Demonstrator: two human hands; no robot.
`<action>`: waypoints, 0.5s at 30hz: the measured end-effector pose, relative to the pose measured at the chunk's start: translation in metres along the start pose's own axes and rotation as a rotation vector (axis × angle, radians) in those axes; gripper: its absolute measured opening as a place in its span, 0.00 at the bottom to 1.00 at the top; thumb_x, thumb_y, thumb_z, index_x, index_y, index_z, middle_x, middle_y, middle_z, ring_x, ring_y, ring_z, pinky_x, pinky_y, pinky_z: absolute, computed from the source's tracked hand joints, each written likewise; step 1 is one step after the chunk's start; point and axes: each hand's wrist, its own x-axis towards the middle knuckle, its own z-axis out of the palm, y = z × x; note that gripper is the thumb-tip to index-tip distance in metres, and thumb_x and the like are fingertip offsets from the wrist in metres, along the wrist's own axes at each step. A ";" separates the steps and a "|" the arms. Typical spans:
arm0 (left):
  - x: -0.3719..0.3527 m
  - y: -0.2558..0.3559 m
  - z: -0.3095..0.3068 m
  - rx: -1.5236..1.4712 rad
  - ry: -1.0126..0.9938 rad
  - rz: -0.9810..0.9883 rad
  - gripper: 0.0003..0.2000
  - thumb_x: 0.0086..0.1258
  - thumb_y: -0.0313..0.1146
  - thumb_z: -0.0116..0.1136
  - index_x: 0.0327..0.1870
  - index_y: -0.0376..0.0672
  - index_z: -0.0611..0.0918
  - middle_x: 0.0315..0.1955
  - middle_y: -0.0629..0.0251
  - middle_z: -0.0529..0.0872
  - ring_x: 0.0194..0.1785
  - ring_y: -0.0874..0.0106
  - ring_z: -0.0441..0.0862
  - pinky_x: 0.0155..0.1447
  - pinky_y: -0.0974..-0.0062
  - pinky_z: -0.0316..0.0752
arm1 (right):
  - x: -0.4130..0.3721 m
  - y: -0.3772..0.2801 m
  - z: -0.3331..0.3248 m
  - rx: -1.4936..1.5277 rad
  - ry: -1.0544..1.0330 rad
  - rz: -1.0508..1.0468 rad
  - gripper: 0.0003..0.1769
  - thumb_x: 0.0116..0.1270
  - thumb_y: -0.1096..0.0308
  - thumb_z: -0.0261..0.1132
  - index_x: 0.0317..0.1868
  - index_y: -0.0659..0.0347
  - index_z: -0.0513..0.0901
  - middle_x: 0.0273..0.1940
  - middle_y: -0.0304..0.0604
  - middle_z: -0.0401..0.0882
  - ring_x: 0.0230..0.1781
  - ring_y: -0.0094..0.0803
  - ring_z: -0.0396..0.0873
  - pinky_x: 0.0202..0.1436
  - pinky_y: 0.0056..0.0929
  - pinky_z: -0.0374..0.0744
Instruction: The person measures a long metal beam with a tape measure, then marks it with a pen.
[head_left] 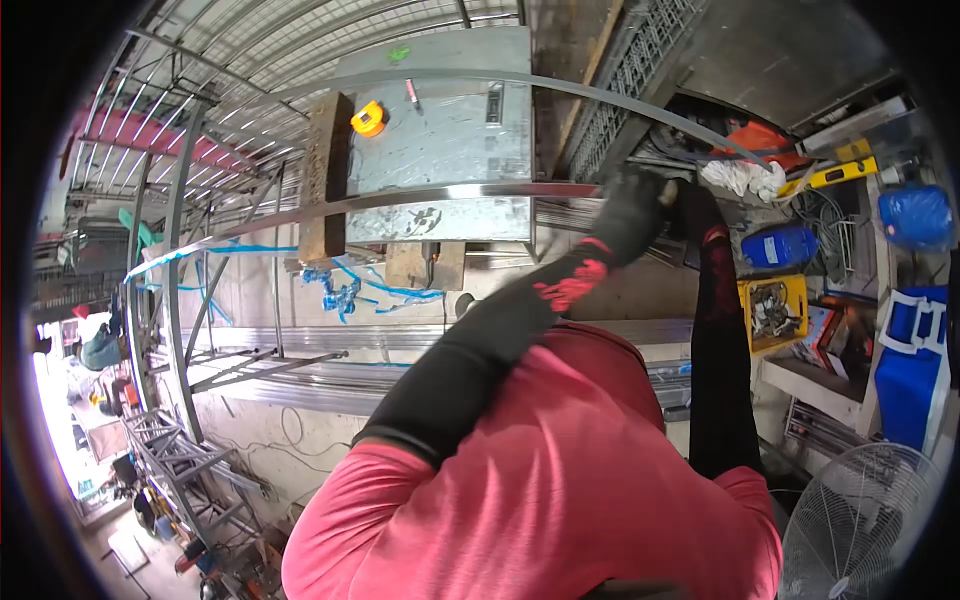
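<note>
A long shiny metal strip (460, 194) runs across the grey metal work table (440, 140) and over a wooden block (322, 180) at its left edge. My left hand (636, 212), in a dark glove, is closed around the strip's right end. Close beside it is my right hand (692, 208), also dark-gloved, with its fingers curled; what they hold is hidden. Blue plastic film (215, 250) hangs near the strip's left end. A second metal strip (590, 92) lies farther back across the table. A yellow tape measure (368, 119) and a red marker (412, 94) rest on the tabletop.
To the right are a yellow bin (773, 312) of small metal parts, a blue container (780, 246), a yellow spirit level (842, 172) and a fan (858, 525). Metal frames (185, 270) stand at left. Long metal profiles (300, 340) lie below the table.
</note>
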 end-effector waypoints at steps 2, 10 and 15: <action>0.008 0.009 -0.002 0.072 0.063 0.048 0.13 0.75 0.39 0.56 0.52 0.45 0.85 0.50 0.51 0.84 0.60 0.49 0.80 0.72 0.43 0.68 | 0.003 0.014 0.024 -0.051 0.071 0.084 0.14 0.70 0.60 0.67 0.49 0.60 0.84 0.38 0.54 0.89 0.40 0.54 0.89 0.46 0.49 0.85; -0.036 -0.071 -0.066 0.035 -0.046 -0.104 0.14 0.72 0.43 0.61 0.52 0.47 0.87 0.50 0.50 0.86 0.64 0.45 0.77 0.80 0.34 0.56 | -0.003 -0.029 0.000 1.134 0.190 0.735 0.20 0.79 0.51 0.61 0.38 0.60 0.84 0.25 0.42 0.81 0.20 0.35 0.81 0.24 0.39 0.82; -0.101 -0.165 -0.167 0.267 0.013 -0.270 0.16 0.74 0.46 0.59 0.52 0.47 0.88 0.55 0.46 0.86 0.68 0.43 0.75 0.80 0.36 0.54 | -0.002 0.001 0.031 0.915 0.219 0.497 0.23 0.80 0.48 0.60 0.37 0.60 0.83 0.20 0.40 0.79 0.14 0.31 0.75 0.22 0.33 0.76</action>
